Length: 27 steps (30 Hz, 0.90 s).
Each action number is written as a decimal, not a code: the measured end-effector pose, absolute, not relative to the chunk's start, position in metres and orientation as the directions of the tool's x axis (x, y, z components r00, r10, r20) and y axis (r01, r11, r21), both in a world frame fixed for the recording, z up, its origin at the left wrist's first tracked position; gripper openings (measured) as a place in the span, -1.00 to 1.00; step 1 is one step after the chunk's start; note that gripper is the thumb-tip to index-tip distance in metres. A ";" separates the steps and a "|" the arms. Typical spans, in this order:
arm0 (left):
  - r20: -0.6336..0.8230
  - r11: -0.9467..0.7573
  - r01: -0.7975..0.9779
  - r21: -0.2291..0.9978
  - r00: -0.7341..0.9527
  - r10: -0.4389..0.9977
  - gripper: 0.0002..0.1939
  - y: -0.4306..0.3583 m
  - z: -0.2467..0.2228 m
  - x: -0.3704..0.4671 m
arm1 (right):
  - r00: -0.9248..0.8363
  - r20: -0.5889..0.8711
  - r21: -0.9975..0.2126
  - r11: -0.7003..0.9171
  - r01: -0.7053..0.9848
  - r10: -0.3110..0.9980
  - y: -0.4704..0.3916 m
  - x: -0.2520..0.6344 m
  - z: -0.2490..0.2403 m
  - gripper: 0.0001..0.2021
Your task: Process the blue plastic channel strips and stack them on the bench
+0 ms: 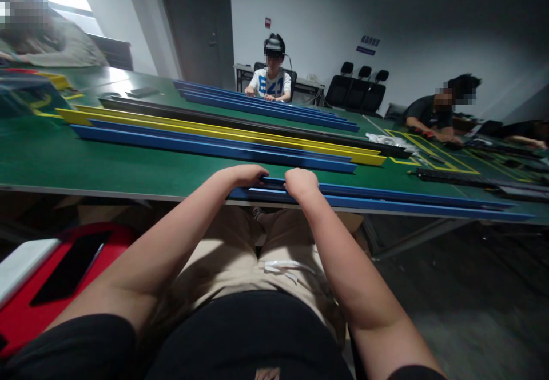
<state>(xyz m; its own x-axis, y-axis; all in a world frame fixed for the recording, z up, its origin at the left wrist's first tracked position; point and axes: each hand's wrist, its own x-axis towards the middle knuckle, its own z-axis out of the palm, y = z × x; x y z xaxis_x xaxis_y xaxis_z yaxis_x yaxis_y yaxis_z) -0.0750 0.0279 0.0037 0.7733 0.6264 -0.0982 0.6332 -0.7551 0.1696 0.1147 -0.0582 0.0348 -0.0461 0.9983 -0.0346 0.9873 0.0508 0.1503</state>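
Note:
A long blue channel-shaped rail lies along the near edge of the green table, reaching far to the right. My left hand is closed at the rail's left end, its fingertips partly hidden. Close beside it, my right hand is curled like a fist around the same rail, knuckles up. What the fingers do beneath cannot be seen. Just beyond my hands lies another blue rail, with a yellow rail and a black rail behind it.
Farther back on the green table lie several more blue rails. A clear plastic bag rests near the black rail's right end. A red seat holds a phone. Other people sit around the table.

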 end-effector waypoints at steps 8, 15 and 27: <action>-0.080 -0.703 0.699 0.130 0.714 0.696 -0.73 0.025 0.004 -0.084 | -0.150 -0.143 0.019 0.155 0.988 0.978 -0.049 0.141 0.050 -0.58; -0.071 -0.712 0.690 0.130 0.722 0.688 -0.68 0.025 0.007 -0.084 | -0.117 -0.167 -0.072 0.107 0.992 0.979 -0.059 0.220 0.068 -0.71; -0.066 -0.679 0.721 0.135 0.691 0.720 -0.70 0.025 0.004 -0.085 | 0.089 -0.177 0.235 -0.046 0.971 0.980 -0.067 0.228 0.043 -0.68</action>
